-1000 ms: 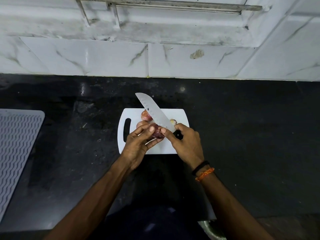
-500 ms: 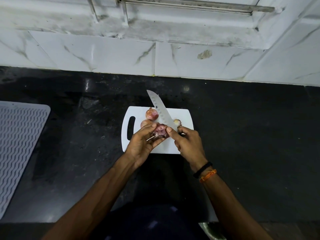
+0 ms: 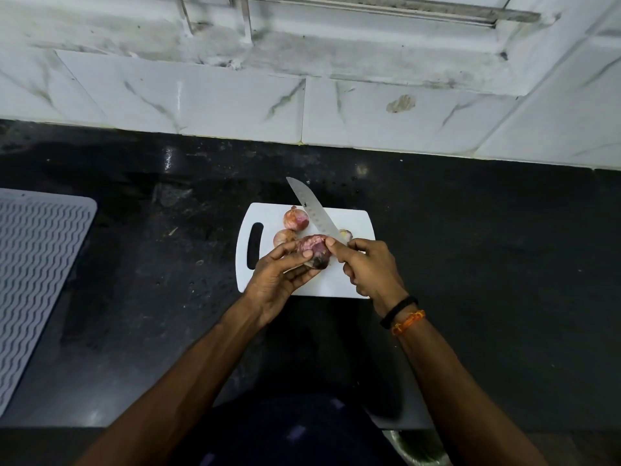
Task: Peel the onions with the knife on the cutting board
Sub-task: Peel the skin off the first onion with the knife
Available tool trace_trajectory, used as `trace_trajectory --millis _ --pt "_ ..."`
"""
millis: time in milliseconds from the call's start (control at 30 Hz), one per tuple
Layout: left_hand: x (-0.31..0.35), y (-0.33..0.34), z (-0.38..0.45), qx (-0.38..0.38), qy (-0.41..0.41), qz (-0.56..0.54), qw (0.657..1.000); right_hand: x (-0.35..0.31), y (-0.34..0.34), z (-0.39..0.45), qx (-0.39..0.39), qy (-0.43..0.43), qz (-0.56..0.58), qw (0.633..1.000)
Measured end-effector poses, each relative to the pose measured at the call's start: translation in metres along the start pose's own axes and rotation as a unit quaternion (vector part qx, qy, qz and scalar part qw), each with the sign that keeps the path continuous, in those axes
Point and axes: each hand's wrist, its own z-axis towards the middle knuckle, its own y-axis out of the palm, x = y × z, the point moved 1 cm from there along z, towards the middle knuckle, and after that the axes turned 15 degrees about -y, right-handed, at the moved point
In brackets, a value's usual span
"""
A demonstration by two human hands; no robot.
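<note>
Left hand (image 3: 279,280) fingers clamped on a half-peeled onion (image 3: 314,252) just above the cutting board (image 3: 339,280). Right hand (image 3: 371,267) fingers wrapped around the knife (image 3: 312,210), blade against that onion. Two more onions (image 3: 295,219) on the board's far side. Board on black worktop (image 3: 487,264).

Countertop (image 3: 487,264): black stone, scuffed.
Ribbed grey mat (image 3: 37,280): at nine o'clock.
Marbled white wall tiles (image 3: 201,99): at twelve o'clock.
</note>
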Motion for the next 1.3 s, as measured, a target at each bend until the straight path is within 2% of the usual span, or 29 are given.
trace_trajectory --millis 100,467,633,933,1300 --pt "-0.002 -0.001 0.001 0.007 0.0 0.007 1.0 -0.006 0.0 0.003 -0.01 0.032 0.015 0.999" --pt "-0.003 -0.006 0.002 0.013 0.032 0.039 0.999 -0.009 -0.006 0.016 -0.051 -0.075 -0.153 0.984" --pt "-0.003 -0.007 0.0 0.011 0.047 0.07 0.996 -0.016 -0.013 0.022 -0.034 -0.119 -0.21 0.97" --pt "-0.002 -0.006 0.0 -0.06 0.067 0.003 0.996 -0.02 -0.014 0.031 0.004 -0.109 -0.165 0.98" --pt "0.001 -0.004 -0.002 -0.074 0.036 -0.093 0.992 -0.009 -0.016 0.028 0.012 0.005 -0.015 1.0"
